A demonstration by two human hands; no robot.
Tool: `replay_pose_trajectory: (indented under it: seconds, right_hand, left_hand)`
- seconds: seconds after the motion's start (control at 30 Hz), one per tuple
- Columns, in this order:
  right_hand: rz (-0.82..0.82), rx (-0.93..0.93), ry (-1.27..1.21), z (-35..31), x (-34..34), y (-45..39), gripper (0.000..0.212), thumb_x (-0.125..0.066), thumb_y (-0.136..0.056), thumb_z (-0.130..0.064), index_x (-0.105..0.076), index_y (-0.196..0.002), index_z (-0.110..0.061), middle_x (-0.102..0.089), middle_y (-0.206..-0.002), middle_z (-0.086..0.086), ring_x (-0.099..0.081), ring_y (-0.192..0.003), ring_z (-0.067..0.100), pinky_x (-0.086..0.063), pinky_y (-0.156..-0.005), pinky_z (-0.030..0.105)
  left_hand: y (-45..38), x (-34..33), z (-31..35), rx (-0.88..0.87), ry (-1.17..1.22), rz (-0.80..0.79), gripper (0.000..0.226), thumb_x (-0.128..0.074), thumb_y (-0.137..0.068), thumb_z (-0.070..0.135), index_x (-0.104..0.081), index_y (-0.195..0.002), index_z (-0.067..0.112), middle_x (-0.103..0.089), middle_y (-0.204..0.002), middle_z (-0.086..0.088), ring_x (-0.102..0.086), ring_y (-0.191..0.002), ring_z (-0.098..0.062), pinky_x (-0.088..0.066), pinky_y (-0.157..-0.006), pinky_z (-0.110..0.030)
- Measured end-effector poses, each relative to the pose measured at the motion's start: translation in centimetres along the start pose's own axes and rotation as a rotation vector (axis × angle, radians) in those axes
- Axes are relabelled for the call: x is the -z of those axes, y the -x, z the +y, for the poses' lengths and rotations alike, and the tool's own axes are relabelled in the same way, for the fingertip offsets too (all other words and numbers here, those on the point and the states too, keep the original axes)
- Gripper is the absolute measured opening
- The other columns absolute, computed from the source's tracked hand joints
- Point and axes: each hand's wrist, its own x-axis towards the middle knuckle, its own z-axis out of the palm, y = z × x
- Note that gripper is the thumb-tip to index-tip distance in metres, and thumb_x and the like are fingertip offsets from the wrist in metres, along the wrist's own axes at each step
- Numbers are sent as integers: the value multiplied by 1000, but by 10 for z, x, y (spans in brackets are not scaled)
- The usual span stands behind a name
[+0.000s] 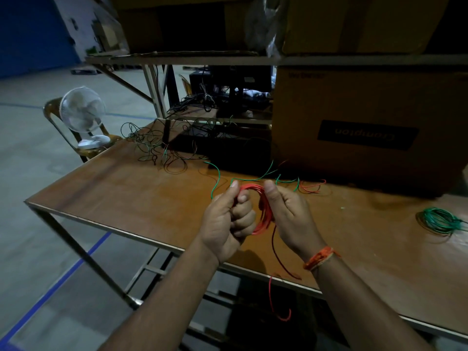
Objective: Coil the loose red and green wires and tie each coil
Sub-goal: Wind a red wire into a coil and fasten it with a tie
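Both hands hold a red wire coil above the brown table. My left hand is closed around the coil's left side, thumb up. My right hand pinches its right side. A loose red tail hangs from the coil over the table's front edge. A loose green wire lies on the table just behind my hands, with a short red piece to its right. A finished green coil rests at the far right.
A tangle of dark, green and red wires lies at the table's back left. A large cardboard box stands at the back right under a shelf. A white fan sits on a chair to the left.
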Motion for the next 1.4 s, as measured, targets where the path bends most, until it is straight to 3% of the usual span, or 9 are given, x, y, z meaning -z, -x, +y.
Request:
replay_pose_trajectory:
  seconds: [0.1, 0.2, 0.33, 0.53, 0.7, 0.87, 1.03, 1.23, 1.4]
  right_hand:
    - [-82, -117, -75, 4, 4, 8, 53, -44, -105, -48, -57, -82, -2, -45, -64, 0, -42, -58, 14, -35, -53, 35]
    - [-174, -181, 50, 8, 9, 16, 21, -56, -103, -30, -65, -91, -15, -56, -68, -2, -53, -60, 10, -46, -56, 32]
    - [-339, -178, 202, 7, 8, 22, 10, -59, -101, -24, -67, -96, -21, -64, -70, -4, -57, -59, 2, -47, -56, 23]
    - [-604, 29, 515, -5, 4, 35, 20, -55, -100, -35, -62, -90, -19, -63, -72, 0, -55, -66, 18, -46, -62, 42]
    - [-506, 179, 416, -30, 4, 30, 21, -56, -100, -31, -61, -85, -18, -57, -68, -5, -51, -62, 13, -42, -57, 36]
    - [-339, 195, 249, -43, 12, 17, 15, -61, -99, -26, -67, -87, -20, -58, -67, -11, -54, -61, 8, -40, -55, 24]
    - [-189, 155, 170, -43, 18, 9, 15, -66, -98, -23, -70, -83, -24, -54, -61, -14, -49, -56, 6, -34, -52, 17]
    - [-75, 126, 182, -38, 19, 5, 9, -69, -95, -26, -73, -88, -22, -65, -72, -11, -61, -68, 11, -50, -57, 33]
    - [-17, 85, 121, -26, 22, 3, 9, -68, -93, -28, -72, -93, -19, -70, -81, -8, -68, -79, 12, -56, -67, 39]
  left_hand:
    - [-9, 17, -2, 9, 303, 65, 39, -34, -106, 42, -41, -75, 20, -30, -45, 11, -26, -34, -1, -21, -34, -16]
    - [-13, 27, 1, -22, 397, 165, 42, -30, -109, 40, -44, -76, 19, -27, -47, 9, -24, -35, -3, -20, -34, -18]
    - [-14, 28, 3, -47, 414, 213, 39, -31, -109, 39, -46, -79, 19, -28, -51, 10, -25, -38, -3, -19, -38, -17]
    - [-22, 33, 4, -181, 241, 364, 32, -35, -110, 31, -47, -84, 19, -38, -56, 10, -36, -44, -5, -31, -42, -18]
    - [-14, 25, -8, -271, -293, 388, 33, -33, -111, 31, -46, -86, 14, -55, -60, -1, -53, -55, -17, -46, -53, -27]
    - [-10, 20, -13, -335, -582, 278, 43, -36, -108, 39, -54, -71, 29, -53, -57, 6, -46, -53, -11, -38, -53, -28]
    - [-8, 21, -10, -319, -681, 209, 49, -39, -101, 51, -48, -76, 10, -38, -63, -9, -34, -58, -21, -28, -53, -36]
    - [-4, 17, -12, -269, -783, 86, 44, -36, -107, 41, -55, -73, 20, -49, -59, 12, -45, -56, -2, -36, -55, -18]
    - [-3, 14, -10, -183, -656, -69, 35, -35, -104, 38, -47, -82, 13, -32, -55, 9, -26, -45, -6, -24, -43, -18]
